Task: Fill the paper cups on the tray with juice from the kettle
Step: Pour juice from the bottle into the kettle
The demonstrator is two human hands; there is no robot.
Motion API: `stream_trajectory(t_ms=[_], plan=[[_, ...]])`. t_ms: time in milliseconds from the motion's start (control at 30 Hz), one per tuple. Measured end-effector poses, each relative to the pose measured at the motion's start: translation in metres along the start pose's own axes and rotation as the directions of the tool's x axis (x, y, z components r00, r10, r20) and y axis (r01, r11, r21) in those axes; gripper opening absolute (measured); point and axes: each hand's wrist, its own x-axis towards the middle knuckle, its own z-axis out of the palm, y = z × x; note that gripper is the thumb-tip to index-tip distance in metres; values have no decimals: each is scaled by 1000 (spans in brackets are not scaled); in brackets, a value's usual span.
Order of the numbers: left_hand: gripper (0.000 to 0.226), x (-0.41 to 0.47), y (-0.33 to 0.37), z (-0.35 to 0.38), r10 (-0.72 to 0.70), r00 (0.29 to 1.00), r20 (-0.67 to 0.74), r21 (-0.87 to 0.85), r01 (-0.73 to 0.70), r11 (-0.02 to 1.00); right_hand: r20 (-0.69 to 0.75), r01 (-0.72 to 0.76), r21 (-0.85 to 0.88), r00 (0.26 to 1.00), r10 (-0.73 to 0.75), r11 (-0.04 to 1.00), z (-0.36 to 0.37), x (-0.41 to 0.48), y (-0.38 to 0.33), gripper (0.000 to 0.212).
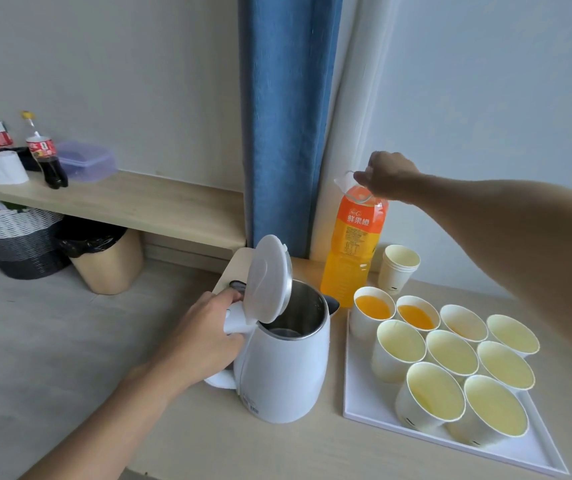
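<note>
The kettle (284, 372) stands on the table (208, 445), lid raised, just left of the tray (355, 393). The left hand (204, 341) grips its handle. The right hand (390, 176) grasps the top of one juice bottle (355, 237). Nine paper cups (450, 351) sit on the tray: two hold orange juice, a third holds a trace. One stack of spare cups (398, 268) stands beside the bottle.

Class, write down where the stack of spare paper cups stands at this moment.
In the head view, the spare cup stack stands right of centre, just right of the juice bottle and behind the white tray, not on it.
</note>
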Motion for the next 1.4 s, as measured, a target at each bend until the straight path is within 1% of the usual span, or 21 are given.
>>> stream_trajectory(t_ms=[100, 233, 433, 500, 567, 600, 633, 667, 733, 767, 800, 833, 867, 967, 1000, 1033, 1067, 1133, 1200, 1267, 1400], plan=[[44, 4, 2, -5, -9, 1000, -16, 68, 10, 998, -99, 47, -38, 994, -51, 998, 8, -6, -3, 31], [47, 4, 6, -7, -30, 998, -57, 151, 38, 988, -189, 50, -77, 980, -64, 996, -1, -22, -6, 30], [62, -17, 28, -24, -52, 999, 8, 229, 49, 972, -279, 93, -30, 955, -98, 995, -48, -55, -14, 31], [55, -32, 41, -37, -79, 997, -9, 273, 78, 959, -298, 75, -20, 951, -78, 997, -71, -74, -16, 32], [35, -52, 58, -53, -67, 995, -69, 340, 87, 937, -305, 64, -13, 950, -65, 998, -96, -100, -17, 34], [26, -60, 69, -61, -28, 994, -106, 313, 60, 948, -314, 65, 0, 948, -61, 998, -108, -109, -18, 35], [18, -72, 79, -66, 14, 992, -128, 228, 15, 974, -324, 71, 21, 944, -61, 997, -118, -121, -19, 36], [12, -84, 91, -69, 60, 989, -135, 102, -46, 994, -329, 70, 46, 943, -51, 997, -127, -134, -19, 35], [11, -106, 115, -65, 141, 981, -136, -137, -160, 978, -315, 77, 88, 948, -46, 993, -141, -159, -18, 34], [12, -115, 126, -58, 172, 977, -125, -213, -196, 957, -292, 88, 99, 955, -55, 991, -146, -172, -18, 35], [12, -123, 136, -49, 203, 973, -113, -250, -225, 942, -268, 106, 93, 960, -78, 990, -149, -187, -18, 37], [16, -127, 143, -39, 235, 967, -99, -262, -253, 931, -245, 130, 80, 964, -107, 988, -151, -201, -19, 38], [27, -131, 149, -27, 255, 963, -82, -274, -268, 924, -216, 154, 72, 967, -135, 985, -153, -217, -18, 38], [77, -129, 155, 3, 217, 976, 6, -311, -205, 928, -116, 211, 116, 973, -198, 971, -149, -256, -15, 32], [88, -129, 157, 11, 205, 978, 45, -348, -177, 920, -86, 223, 132, 973, -213, 966, -145, -268, -13, 31], [92, -130, 158, 20, 207, 975, 84, -404, -157, 901, -56, 237, 137, 971, -231, 962, -140, -279, -9, 30], [89, -130, 158, 29, 224, 968, 108, -459, -152, 875, -27, 253, 133, 967, -252, 958, -134, -288, -5, 30], [85, -131, 154, 42, 258, 957, 134, -517, -154, 842, 20, 266, 135, 962, -271, 954, -121, -302, 4, 30], [91, -131, 147, 53, 307, 940, 147, -532, -186, 826, 46, 277, 146, 957, -287, 950, -110, -312, 11, 28], [92, -132, 139, 59, 354, 924, 143, -541, -226, 810, 54, 311, 106, 947, -318, 944, -99, -318, 11, 27], [96, -124, 136, 68, 359, 928, 101, -578, -239, 780, 47, 328, 17, 943, -328, 945, -81, -321, 8, 29]])
